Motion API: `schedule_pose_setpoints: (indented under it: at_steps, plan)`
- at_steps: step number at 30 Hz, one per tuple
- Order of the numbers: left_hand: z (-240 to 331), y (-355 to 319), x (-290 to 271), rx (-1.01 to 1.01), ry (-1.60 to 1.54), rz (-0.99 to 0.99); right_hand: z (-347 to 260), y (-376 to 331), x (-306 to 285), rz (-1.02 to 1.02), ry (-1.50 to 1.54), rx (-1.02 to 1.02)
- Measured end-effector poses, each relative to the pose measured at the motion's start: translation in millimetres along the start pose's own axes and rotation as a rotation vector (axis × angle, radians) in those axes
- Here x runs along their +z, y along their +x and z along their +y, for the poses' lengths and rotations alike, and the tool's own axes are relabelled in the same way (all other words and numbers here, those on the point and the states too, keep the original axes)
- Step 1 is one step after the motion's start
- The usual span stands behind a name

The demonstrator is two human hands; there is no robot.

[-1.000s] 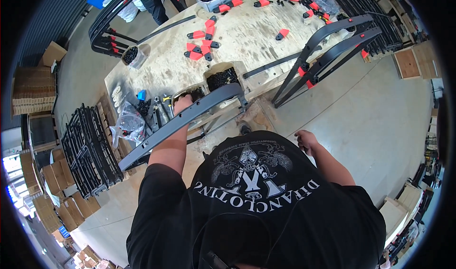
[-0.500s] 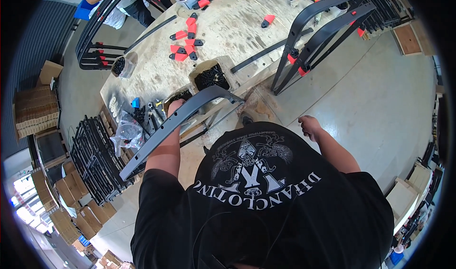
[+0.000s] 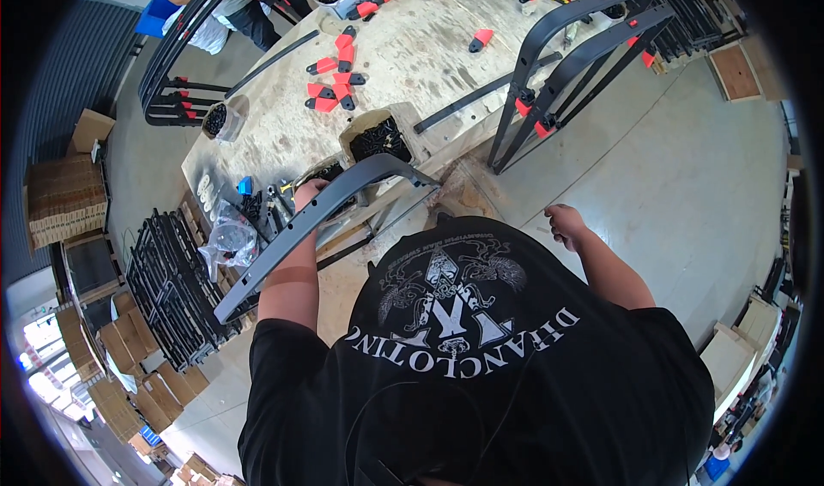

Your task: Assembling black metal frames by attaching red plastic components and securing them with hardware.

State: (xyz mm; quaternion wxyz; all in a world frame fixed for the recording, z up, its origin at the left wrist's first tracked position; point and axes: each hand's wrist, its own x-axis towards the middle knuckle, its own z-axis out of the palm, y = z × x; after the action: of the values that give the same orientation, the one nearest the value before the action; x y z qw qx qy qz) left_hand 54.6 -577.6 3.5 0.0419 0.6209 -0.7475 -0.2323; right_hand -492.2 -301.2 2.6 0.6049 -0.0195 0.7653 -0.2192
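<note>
A curved black metal bar [image 3: 292, 233] with holes along it slants across my left forearm, its upper end near the table's front edge. Behind the bar, my left hand [image 3: 306, 194] is at the near-left edge of a box of small black parts [image 3: 326, 174]; its fingertips are hidden. Beside it stands a larger cardboard box [image 3: 378, 143] of dark fasteners. Out to the right, over the floor, my right hand [image 3: 565, 225] is closed with fingers curled; whatever it may hold is too small to make out.
Red-and-black brackets [image 3: 335, 91] lie on the wooden table [image 3: 421, 66]. Black curved frames [image 3: 558, 83] lean on its right side. Left of my arm are a plastic bag [image 3: 230, 235] and stacked black frames [image 3: 176, 289]. A person [image 3: 236, 14] stands at the far left.
My left hand has drawn slightly left, toward the edge of the box of small parts. My right hand has shifted a little to the right, still curled. The curved bar stays nearly in place.
</note>
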Motion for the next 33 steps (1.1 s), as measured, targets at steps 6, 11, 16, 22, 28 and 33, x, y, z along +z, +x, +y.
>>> schedule_pose_setpoints:
  at_steps: [6, 11, 16, 22, 28, 33]
  plan:
    - [-11, 0, -2, -0.335, -0.615, -0.018, -26, -1, 18, -0.024, -0.033, -0.046]
    - [-43, 1, -3, -0.415, -0.695, -0.065, -27, 9, 29, -0.041, -0.114, -0.042]
    - [8, -14, -32, -0.827, -1.392, -0.334, -7, 25, 26, -0.013, -0.094, -0.023]
    - [-51, -10, -1, -0.834, -1.438, -0.275, -9, 20, 24, -0.011, -0.118, -0.018]
    - [-9, 3, 4, -0.028, -0.139, -0.151, 0, 8, 17, 0.062, -0.057, -0.004]
    - [-42, 12, 47, -0.075, 0.013, -0.167, 5, 8, 14, 0.075, -0.120, -0.029]
